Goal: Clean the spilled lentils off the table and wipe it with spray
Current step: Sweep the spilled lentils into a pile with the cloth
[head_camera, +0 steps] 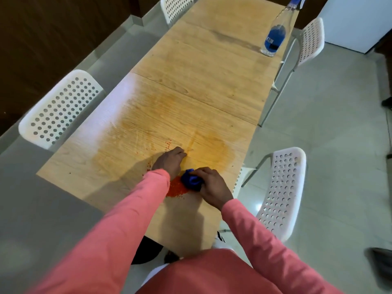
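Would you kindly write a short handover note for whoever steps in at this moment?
Left hand: flat on the table, fingers cupped by scattered lentils.
Right hand: grips the blue cloth against the lentil pile.
Spray bottle: upright at the far right edge.
Done: most lentils gathered.
Left: collect strays, remove the pile, spray, wipe the orange stain.

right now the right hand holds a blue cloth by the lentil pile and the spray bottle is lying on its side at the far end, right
Not quite: the head view shows the spray bottle standing upright at the far end. The right hand does hold the blue cloth by the lentil pile.
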